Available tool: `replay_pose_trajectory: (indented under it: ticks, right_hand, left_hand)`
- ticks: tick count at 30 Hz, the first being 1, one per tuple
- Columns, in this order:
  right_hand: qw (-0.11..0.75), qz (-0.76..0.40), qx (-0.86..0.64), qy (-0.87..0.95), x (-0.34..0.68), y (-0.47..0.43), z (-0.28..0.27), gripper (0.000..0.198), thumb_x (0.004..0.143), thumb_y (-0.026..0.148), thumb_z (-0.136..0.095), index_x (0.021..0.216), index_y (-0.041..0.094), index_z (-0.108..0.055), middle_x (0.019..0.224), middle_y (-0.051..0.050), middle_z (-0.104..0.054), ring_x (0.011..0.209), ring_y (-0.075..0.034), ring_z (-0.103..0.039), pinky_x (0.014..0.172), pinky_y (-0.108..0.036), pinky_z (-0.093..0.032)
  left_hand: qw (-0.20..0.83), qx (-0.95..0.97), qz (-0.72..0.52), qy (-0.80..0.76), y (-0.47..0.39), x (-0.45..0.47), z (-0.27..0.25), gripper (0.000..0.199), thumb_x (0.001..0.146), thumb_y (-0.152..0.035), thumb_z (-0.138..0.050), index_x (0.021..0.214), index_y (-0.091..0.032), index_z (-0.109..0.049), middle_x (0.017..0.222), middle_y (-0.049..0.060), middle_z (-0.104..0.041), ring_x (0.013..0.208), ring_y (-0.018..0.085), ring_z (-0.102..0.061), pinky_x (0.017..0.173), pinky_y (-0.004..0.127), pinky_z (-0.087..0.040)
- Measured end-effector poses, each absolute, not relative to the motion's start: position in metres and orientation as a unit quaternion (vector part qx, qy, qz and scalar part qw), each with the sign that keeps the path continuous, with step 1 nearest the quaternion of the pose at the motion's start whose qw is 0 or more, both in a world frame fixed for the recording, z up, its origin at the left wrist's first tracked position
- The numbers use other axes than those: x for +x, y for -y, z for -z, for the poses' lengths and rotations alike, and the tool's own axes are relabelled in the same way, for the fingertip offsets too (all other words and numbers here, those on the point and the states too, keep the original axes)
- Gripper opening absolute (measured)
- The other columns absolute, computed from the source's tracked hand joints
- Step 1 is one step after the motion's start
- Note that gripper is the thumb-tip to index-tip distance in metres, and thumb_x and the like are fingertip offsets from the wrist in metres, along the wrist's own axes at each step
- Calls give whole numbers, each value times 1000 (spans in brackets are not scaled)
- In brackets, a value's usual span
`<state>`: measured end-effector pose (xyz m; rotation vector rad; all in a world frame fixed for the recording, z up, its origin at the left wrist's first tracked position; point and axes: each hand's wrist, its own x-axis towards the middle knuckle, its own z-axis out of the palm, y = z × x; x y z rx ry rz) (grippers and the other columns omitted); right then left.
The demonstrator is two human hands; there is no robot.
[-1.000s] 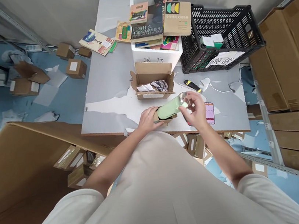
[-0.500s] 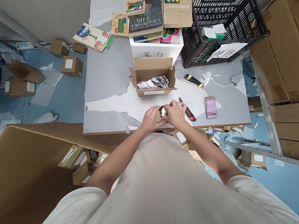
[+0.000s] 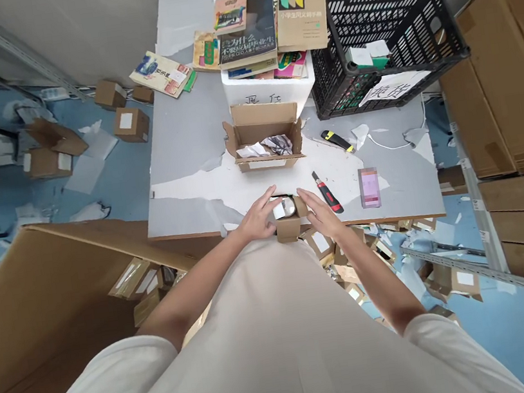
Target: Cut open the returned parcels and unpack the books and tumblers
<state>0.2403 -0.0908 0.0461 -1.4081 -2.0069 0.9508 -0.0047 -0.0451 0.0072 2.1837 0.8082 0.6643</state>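
A small cardboard box (image 3: 289, 230) with raised flaps sits at the table's front edge, close to my body. Inside it shows a round, shiny silvery thing (image 3: 285, 207) whose kind I cannot make out. My left hand (image 3: 258, 218) is at the box's left side, fingers stretched toward its rim. On the other side, my right hand (image 3: 322, 214) has its fingers extended along the right flap. Just right of that hand lies a red and black utility knife (image 3: 328, 194). Behind the small box stands a larger open carton (image 3: 267, 164) holding crumpled paper.
A white bin (image 3: 271, 91) piled with books and a black crate (image 3: 345, 97) stand at the back. A yellow and black utility knife (image 3: 337, 141) and a blurred pink rectangle (image 3: 369, 188) lie on the right. A big cardboard box (image 3: 77, 238) is at the left.
The fingers have drawn apart from the round silvery thing to the box's sides. The small box now shows more fully, with a flap folded toward my body.
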Motion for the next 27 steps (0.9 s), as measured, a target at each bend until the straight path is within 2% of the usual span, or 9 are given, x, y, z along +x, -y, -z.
replay_pose_trajectory:
  ticks: [3,7,10,13,16,19,22,25,27]
  right_hand:
    - [234,-372,-481,758,251,86,-44,70,84,18,-44,151,23,-25,158,-10,-25,145,-24,-26,116,-50,-29]
    - [283,-383,-529,702,248,87,-35,83,83,26,-56,154,24,-13,154,-15,-32,137,-28,-41,108,-51,-40]
    - [266,-371,-516,725,241,88,-31,72,85,22,-52,151,22,-23,150,-14,-40,137,-26,-41,110,-50,-39]
    - [215,-340,-460,791,242,80,-35,69,83,10,-41,149,22,-30,149,-11,-42,141,-23,-34,113,-50,-35]
    - [160,-294,-412,848,246,66,-45,68,80,5,-40,146,22,-37,146,-10,-47,138,-24,-38,112,-50,-36]
    - [118,-233,-397,880,242,54,-53,59,82,13,-51,141,20,-44,139,-13,-53,131,-30,-45,113,-58,-27]
    - [167,-203,-451,853,228,46,-53,57,88,33,-54,141,19,-41,121,-15,-65,114,-31,-58,113,-65,-17]
    - [230,-211,-503,806,215,39,-48,56,92,45,-47,141,19,-39,116,-15,-64,107,-30,-60,109,-60,-29]
    - [237,-227,-498,803,212,33,-45,50,92,45,-47,135,20,-47,120,-16,-59,112,-30,-57,103,-54,-40]
  left_hand:
    - [337,863,-216,-309,38,-7,-11,71,70,-15,-57,139,-17,-41,155,19,-25,143,31,-29,110,49,-38]
    - [346,856,-204,-324,35,-1,-12,82,72,-28,-68,145,-15,-32,157,21,-19,142,33,-30,108,47,-40]
    - [341,850,-209,-344,34,5,-8,85,76,-38,-68,147,-15,-26,157,23,-14,144,35,-25,110,51,-37]
    - [330,847,-231,-346,30,9,-1,93,83,-38,-60,151,-11,-4,157,26,-7,146,34,-16,112,53,-33]
    - [328,850,-239,-336,23,9,2,99,85,-37,-58,150,-10,11,157,27,-3,147,35,-11,114,56,-27]
    - [334,853,-229,-328,17,5,2,94,87,-36,-54,151,-14,11,158,24,0,147,35,-6,115,57,-25]
    - [361,841,-238,-326,17,3,2,103,86,-41,-58,149,-16,20,158,26,4,147,35,-10,113,56,-28]
    - [390,808,-266,-352,20,3,4,116,82,-46,-63,146,-14,29,157,29,-1,145,33,-19,110,53,-33]
    - [399,791,-276,-373,23,3,5,118,80,-47,-66,147,-15,26,157,28,-7,145,33,-22,110,52,-35]
